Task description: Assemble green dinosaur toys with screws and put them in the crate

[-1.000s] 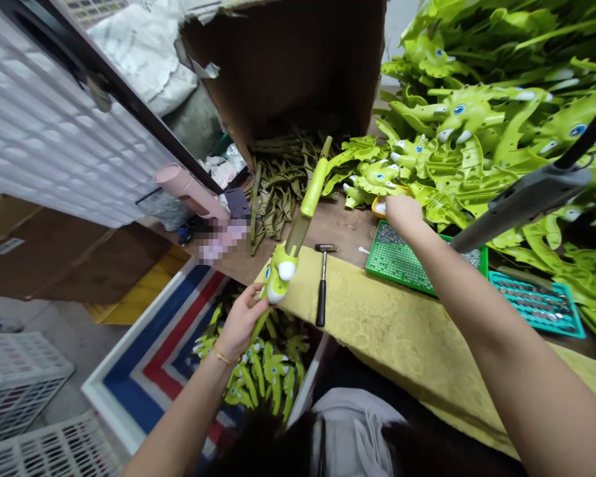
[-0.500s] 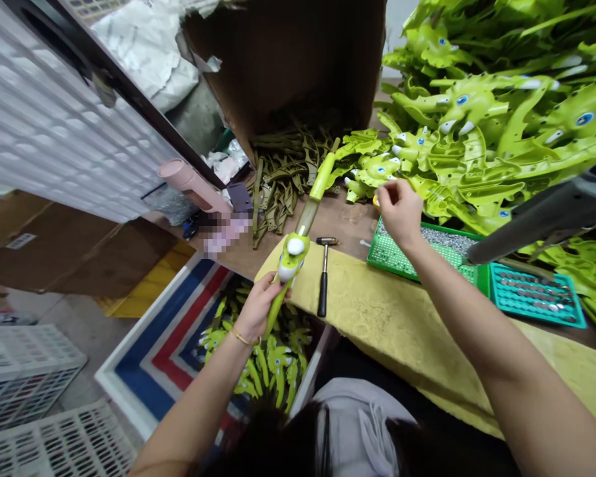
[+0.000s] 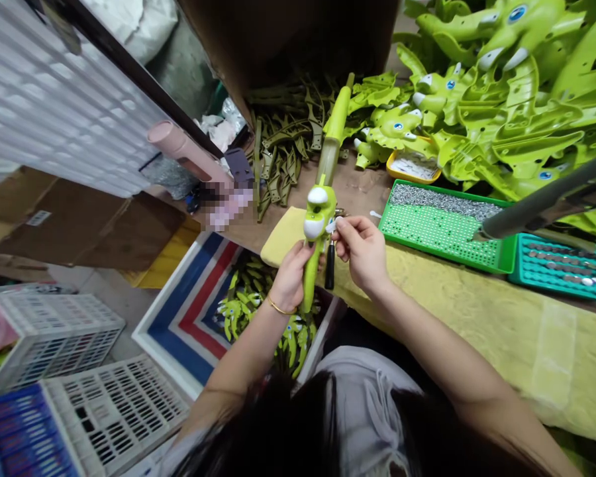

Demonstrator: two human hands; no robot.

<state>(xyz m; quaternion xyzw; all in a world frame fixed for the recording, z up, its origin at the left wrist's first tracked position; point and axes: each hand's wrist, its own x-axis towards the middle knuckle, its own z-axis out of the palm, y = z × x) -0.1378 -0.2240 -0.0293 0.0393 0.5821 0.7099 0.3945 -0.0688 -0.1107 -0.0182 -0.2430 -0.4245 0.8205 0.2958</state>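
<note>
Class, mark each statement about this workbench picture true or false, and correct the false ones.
1. The left hand holds the green toy grabber by its handle. True.
2. The right hand rests in the green tray. False: it is at the grabber's head, fingertips pinched on a small white piece.
3. A hammer lies on the yellow cloth. True.
4. The teal tray sits left of the green tray. False: it sits to its right.
5. The cardboard box holds red parts. False: dark olive parts spill from it.
</note>
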